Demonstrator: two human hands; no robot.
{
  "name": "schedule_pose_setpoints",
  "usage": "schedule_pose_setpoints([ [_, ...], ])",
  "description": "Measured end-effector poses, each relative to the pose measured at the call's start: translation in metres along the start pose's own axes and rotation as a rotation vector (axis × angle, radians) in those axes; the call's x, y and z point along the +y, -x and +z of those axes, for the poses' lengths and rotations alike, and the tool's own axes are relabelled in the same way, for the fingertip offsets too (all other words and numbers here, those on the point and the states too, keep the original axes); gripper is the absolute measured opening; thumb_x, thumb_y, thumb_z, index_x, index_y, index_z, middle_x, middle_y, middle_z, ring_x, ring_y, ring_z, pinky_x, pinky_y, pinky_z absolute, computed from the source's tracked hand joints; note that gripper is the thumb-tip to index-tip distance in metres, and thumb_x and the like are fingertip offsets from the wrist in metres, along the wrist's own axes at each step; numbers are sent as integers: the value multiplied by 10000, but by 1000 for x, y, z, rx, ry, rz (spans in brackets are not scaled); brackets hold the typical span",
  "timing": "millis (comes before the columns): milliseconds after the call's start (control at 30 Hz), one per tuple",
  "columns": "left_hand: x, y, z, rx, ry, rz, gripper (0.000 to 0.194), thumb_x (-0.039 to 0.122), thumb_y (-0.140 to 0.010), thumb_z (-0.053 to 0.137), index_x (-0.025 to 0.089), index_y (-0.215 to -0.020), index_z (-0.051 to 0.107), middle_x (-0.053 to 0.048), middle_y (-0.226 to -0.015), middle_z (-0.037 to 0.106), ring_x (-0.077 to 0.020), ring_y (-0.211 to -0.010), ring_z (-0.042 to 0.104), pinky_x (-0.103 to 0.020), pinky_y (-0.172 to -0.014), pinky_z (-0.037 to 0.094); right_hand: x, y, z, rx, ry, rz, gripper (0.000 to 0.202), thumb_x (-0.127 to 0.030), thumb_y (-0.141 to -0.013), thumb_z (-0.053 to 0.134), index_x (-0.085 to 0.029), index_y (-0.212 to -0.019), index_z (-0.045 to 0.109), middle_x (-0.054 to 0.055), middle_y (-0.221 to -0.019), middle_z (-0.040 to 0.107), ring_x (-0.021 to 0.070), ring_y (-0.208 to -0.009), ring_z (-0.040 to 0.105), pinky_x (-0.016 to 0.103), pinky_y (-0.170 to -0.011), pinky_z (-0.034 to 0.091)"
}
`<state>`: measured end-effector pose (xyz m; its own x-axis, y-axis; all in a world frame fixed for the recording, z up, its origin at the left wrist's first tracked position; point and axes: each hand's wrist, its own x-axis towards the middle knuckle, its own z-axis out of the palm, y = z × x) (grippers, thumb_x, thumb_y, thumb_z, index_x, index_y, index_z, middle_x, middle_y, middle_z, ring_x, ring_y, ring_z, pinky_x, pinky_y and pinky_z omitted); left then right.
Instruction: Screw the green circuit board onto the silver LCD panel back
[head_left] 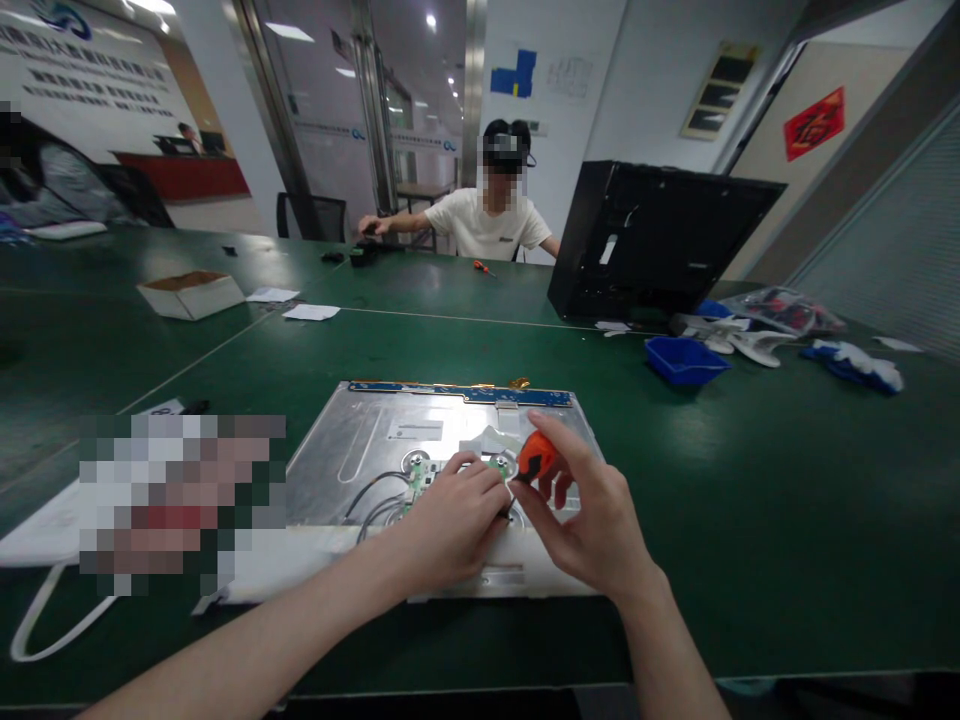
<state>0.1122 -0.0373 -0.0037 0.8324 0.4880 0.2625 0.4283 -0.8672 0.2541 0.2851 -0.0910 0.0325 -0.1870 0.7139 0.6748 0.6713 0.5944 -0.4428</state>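
Note:
A flat metal display panel (337, 440) lies in front of me, with a blue circuit strip (517, 395) along its far edge. At its middle sits a small green circuit board (421, 478) with dark cables (367, 500) running off to the left. My right hand (592, 510) has its fingers and thumb round the orange handle of a screwdriver (538, 455), whose shaft slants down toward the panel. Over the board, my left hand (461, 510) is closed with curled fingers by the screwdriver's lower end. Whatever its fingertips hold is hidden, and so is the screwdriver's tip.
A white bag (45, 530), partly pixelated, lies left of the panel. Farther off are a cardboard box (191, 295), a blue tray (686, 360), gloves (855, 365) and a large black monitor casing (660, 240). Across the green table sits a person (491, 220) near another screwdriver (482, 267).

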Motion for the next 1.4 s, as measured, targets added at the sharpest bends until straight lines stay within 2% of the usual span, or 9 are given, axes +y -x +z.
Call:
schedule_pose_setpoints([
  [133, 1, 0, -4, -15, 7, 8, 170, 166, -882, 490, 167, -999, 614, -90, -1032, 647, -255, -988, 584, -472, -986, 380, -1, 0, -1, -12, -30, 27, 671, -137, -860, 553, -263, -1467, 297, 13, -921, 665, 109, -579, 568, 251, -517, 472],
  [333, 1, 1, -5, -31, 14, 13, 183, 155, -859, 494, 164, -994, 617, -90, -1000, 641, -250, -968, 579, -472, -993, 374, 0, 0, 0, 9, -15, 40, 655, -131, -860, 570, -271, -1445, 311, -33, -797, 608, 100, -540, 547, 236, -491, 458],
  [633, 0, 1, -3, -34, 6, 12, 156, 163, -869, 488, 159, -958, 617, -91, -1005, 647, -259, -990, 581, -486, -1010, 355, 4, 1, 1, 11, 1, 33, 624, -173, -878, 607, -286, -1423, 327, -33, -850, 604, 92, -557, 547, 235, -503, 462],
  [900, 0, 1, -5, -41, 17, 14, 195, 165, -889, 469, 166, -1019, 615, -82, -996, 639, -248, -976, 576, -471, -997, 357, 1, 1, -1, -8, -60, 59, 679, -112, -854, 564, -273, -1459, 301, -16, -862, 632, 104, -585, 573, 239, -516, 478],
  [1200, -1, 1, -3, -36, 11, 10, 172, 164, -867, 492, 161, -985, 616, -87, -1004, 642, -254, -992, 573, -475, -1009, 352, 4, 0, 2, 28, 40, 1, 609, -176, -881, 622, -290, -1410, 344, -38, -852, 623, 85, -526, 514, 230, -486, 448],
  [1400, 0, 1, -3, -30, -2, 11, 169, 166, -870, 483, 160, -975, 615, -88, -996, 645, -250, -977, 581, -471, -1005, 361, 1, 0, 0, 22, 4, -7, 605, -166, -879, 606, -267, -1417, 348, -18, -887, 635, 88, -560, 537, 229, -511, 462],
])
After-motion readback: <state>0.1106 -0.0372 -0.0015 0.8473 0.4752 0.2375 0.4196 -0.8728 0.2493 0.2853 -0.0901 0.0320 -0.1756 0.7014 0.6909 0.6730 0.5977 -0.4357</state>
